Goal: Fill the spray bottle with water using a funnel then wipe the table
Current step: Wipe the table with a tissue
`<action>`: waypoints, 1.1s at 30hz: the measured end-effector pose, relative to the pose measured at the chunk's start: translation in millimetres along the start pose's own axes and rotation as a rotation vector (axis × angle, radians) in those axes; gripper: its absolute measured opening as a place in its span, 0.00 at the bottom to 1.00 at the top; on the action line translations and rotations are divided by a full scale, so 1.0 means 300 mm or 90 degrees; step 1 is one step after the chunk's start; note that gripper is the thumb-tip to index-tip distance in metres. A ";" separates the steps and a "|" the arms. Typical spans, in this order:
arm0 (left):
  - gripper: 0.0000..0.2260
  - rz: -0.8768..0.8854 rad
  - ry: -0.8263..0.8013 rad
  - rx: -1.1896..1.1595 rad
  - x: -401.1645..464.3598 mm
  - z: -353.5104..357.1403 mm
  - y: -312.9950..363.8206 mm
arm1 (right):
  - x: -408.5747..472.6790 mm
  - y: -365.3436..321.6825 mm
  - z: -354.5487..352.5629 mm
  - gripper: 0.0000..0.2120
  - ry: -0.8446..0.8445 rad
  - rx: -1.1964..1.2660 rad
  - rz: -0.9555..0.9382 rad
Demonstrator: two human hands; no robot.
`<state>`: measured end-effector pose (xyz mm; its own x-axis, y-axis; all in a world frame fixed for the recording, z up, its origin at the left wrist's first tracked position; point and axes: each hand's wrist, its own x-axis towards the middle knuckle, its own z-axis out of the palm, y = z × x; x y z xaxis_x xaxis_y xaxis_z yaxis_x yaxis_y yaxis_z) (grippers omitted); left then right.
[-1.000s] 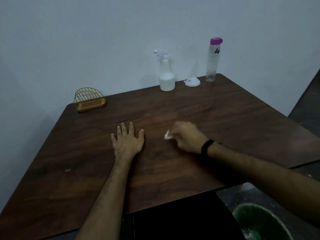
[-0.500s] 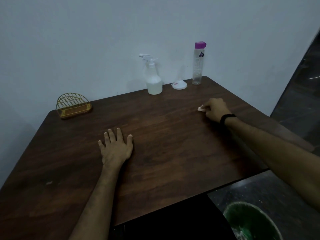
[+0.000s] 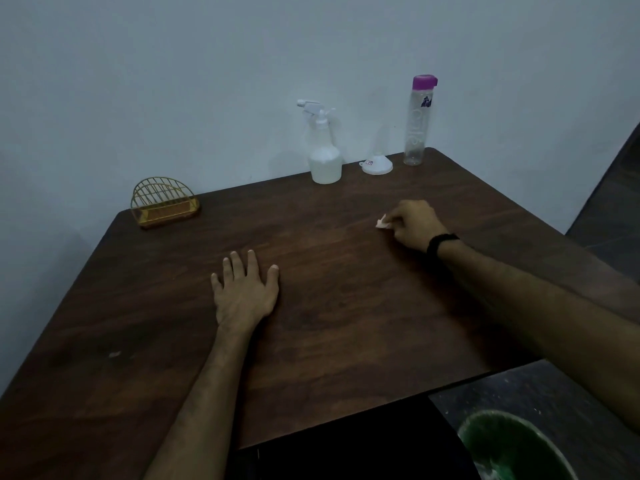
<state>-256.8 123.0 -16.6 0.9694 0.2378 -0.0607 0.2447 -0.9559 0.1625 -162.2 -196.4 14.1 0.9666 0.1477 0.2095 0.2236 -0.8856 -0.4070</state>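
My right hand (image 3: 414, 221) has swept from the middle of the worktop (image 3: 329, 306) out to the right side a second ago, and it sits at about the same far-right spot as half a second ago. My left hand (image 3: 244, 294) has stayed put, flat on the wood with its fingers (image 3: 239, 265) spread. I think this means I am in the wiping part of the job, and the filling part looks done. The right hand's fingers are curled and pinch a small white wipe (image 3: 382, 223) against the wood. The wipe is tiny and crumpled, and most of it hides under my hand, so I cannot tell if it is paper or cloth. The spray bottle (image 3: 323, 150) stands upright at the far edge by the wall, with its white trigger top on and a pale fill in its lower part. The white funnel (image 3: 377, 164) sits wide side down just right of it. A clear water bottle (image 3: 417, 123) with a pink cap stands further right. A small pale speck (image 3: 114, 355) is on the near left wood, so that side may need a wipe too.
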 end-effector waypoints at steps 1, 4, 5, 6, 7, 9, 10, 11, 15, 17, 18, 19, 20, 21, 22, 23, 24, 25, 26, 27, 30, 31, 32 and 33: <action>0.33 -0.001 0.001 0.000 0.001 0.000 0.003 | 0.010 -0.016 0.008 0.12 0.010 0.008 0.004; 0.33 -0.006 0.005 -0.001 0.002 -0.002 0.005 | -0.027 -0.186 0.091 0.13 -0.048 0.045 -0.090; 0.32 -0.005 0.010 -0.002 0.001 -0.001 0.003 | -0.062 -0.267 0.130 0.12 -0.074 0.068 -0.149; 0.32 -0.006 0.020 -0.008 0.000 0.002 -0.001 | -0.102 -0.349 0.168 0.11 -0.096 0.088 -0.207; 0.31 -0.013 0.033 -0.018 -0.001 0.003 -0.004 | -0.140 -0.425 0.204 0.09 -0.116 0.099 -0.261; 0.30 -0.045 0.058 -0.037 -0.004 0.006 -0.017 | -0.168 -0.525 0.260 0.07 -0.136 0.112 -0.338; 0.30 -0.056 0.061 -0.037 -0.006 0.006 -0.029 | -0.149 -0.546 0.269 0.08 -0.139 0.115 -0.345; 0.29 -0.057 0.055 -0.032 -0.006 0.002 -0.044 | -0.107 -0.552 0.270 0.09 -0.135 0.107 -0.336; 0.28 -0.074 0.016 -0.023 -0.018 -0.018 -0.151 | 0.091 -0.488 0.227 0.13 -0.134 0.046 -0.203; 0.28 -0.086 0.021 -0.018 -0.026 -0.020 -0.180 | 0.148 -0.457 0.231 0.13 -0.109 0.033 -0.163; 0.28 -0.090 0.025 -0.017 -0.025 -0.017 -0.179 | 0.155 -0.461 0.245 0.13 -0.101 0.030 -0.152; 0.28 -0.092 0.029 -0.018 -0.023 -0.014 -0.171 | 0.150 -0.479 0.261 0.13 -0.099 0.034 -0.149; 0.28 -0.094 0.035 -0.020 -0.019 -0.011 -0.159 | 0.138 -0.510 0.284 0.14 -0.102 0.043 -0.159; 0.28 -0.094 0.042 -0.021 -0.017 -0.010 -0.150 | 0.116 -0.554 0.309 0.13 -0.106 0.055 -0.192; 0.28 -0.093 0.050 -0.021 -0.017 -0.009 -0.146 | 0.086 -0.606 0.335 0.13 -0.118 0.063 -0.243; 0.28 -0.091 0.057 -0.019 -0.019 -0.008 -0.148 | 0.052 -0.661 0.361 0.12 -0.137 0.063 -0.303; 0.28 -0.086 0.065 -0.014 -0.022 -0.008 -0.155 | 0.023 -0.711 0.383 0.11 -0.156 0.053 -0.361; 0.27 -0.081 0.072 -0.010 -0.025 -0.006 -0.163 | 0.008 -0.746 0.397 0.11 -0.165 0.042 -0.407; 0.27 -0.079 0.076 -0.007 -0.027 -0.004 -0.171 | 0.009 -0.764 0.403 0.11 -0.167 0.035 -0.429; 0.27 -0.080 0.077 -0.005 -0.028 -0.003 -0.174 | 0.028 -0.765 0.402 0.12 -0.171 0.031 -0.429; 0.28 -0.088 0.066 -0.003 -0.020 -0.006 -0.174 | 0.122 -0.718 0.377 0.14 -0.167 0.009 -0.351; 0.28 -0.089 0.063 -0.006 -0.019 -0.008 -0.173 | 0.154 -0.696 0.363 0.14 -0.155 0.000 -0.318; 0.28 -0.089 0.062 -0.008 -0.019 -0.010 -0.172 | 0.182 -0.674 0.351 0.14 -0.142 -0.007 -0.287; 0.28 -0.089 0.061 -0.011 -0.019 -0.010 -0.173 | 0.201 -0.654 0.341 0.14 -0.128 -0.012 -0.263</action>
<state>-275.0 171.7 -21.6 0.9232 0.3841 0.0111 0.3764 -0.9097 0.1754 -135.0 31.2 15.6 0.8020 0.5717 0.1733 0.5954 -0.7416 -0.3090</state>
